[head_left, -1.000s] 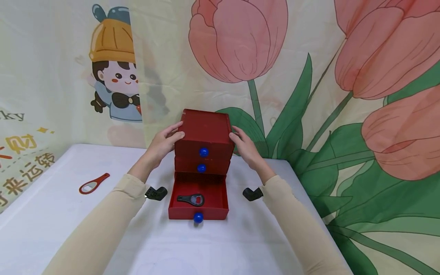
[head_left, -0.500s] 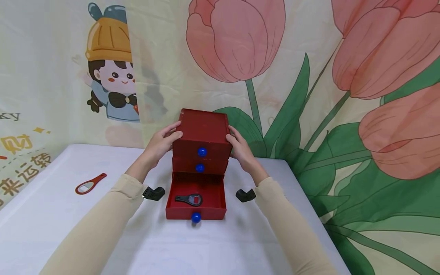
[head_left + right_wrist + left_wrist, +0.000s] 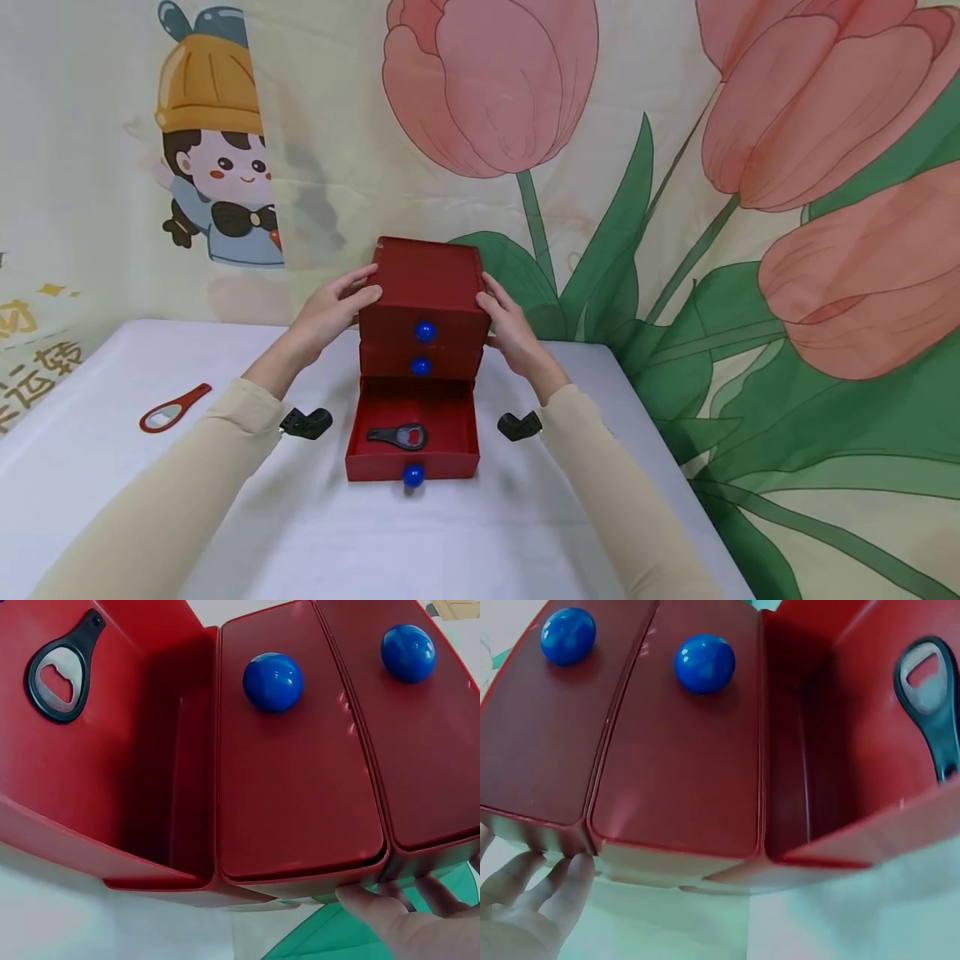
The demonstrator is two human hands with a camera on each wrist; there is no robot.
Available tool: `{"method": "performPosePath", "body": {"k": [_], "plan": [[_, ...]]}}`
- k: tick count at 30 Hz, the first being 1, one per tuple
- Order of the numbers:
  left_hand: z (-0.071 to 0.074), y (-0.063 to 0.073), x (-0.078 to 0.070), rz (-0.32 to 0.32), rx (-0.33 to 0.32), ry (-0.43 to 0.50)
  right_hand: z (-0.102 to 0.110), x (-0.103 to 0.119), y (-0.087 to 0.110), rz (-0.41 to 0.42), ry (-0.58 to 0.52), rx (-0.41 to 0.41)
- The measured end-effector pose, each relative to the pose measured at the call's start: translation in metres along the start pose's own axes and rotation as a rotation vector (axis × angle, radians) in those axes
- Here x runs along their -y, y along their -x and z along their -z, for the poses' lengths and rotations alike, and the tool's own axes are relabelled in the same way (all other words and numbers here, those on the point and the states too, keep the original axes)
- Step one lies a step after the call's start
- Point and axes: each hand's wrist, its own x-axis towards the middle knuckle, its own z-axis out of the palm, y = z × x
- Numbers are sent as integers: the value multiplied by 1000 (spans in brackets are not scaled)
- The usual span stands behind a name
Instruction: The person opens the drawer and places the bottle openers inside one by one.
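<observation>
A dark red drawer box (image 3: 427, 275) with several blue knobs stands on the table. Its upper two drawers are closed, while the bottom drawer (image 3: 446, 467) is pulled out. In that drawer lies a black-handled bottle opener (image 3: 378, 435), its metal head to the right. My left hand (image 3: 326, 312) rests along the box's upper left side, thumb near the front edge. On the opposite side, my right hand (image 3: 517, 333) touches the box with extended fingers. Both wrist views show fingertips against the box walls; parts of the fingers are hidden behind it.
A red bottle opener (image 3: 197, 394) lies on the white-covered table (image 3: 405, 550), left of my left forearm. A printed cloth backdrop (image 3: 337, 200) with tulips and a cartoon figure hangs just behind the table. A black wrist device (image 3: 307, 423) sits at each cuff.
The whole head view has shifted, so box, hands and openers all appear farther left. Both hands stay at the box's sides, and the bottom drawer remains pulled out.
</observation>
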Motion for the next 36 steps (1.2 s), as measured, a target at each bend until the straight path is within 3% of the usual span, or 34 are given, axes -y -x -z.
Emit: {"method": "performPosePath", "body": {"k": [9, 16, 26, 36], "plan": [[26, 15, -3, -36, -52, -134, -5, -2, -3, -13, -8, 5], [58, 33, 3, -42, -128, -299, -2, -2, -3, -12, -24, 6], [114, 63, 48, -45, -147, -629, 1, -1, -1, -11, -49, 13], [153, 87, 100, -38, -72, -852, -1, -1, -1, -19, -69, 8]]}}
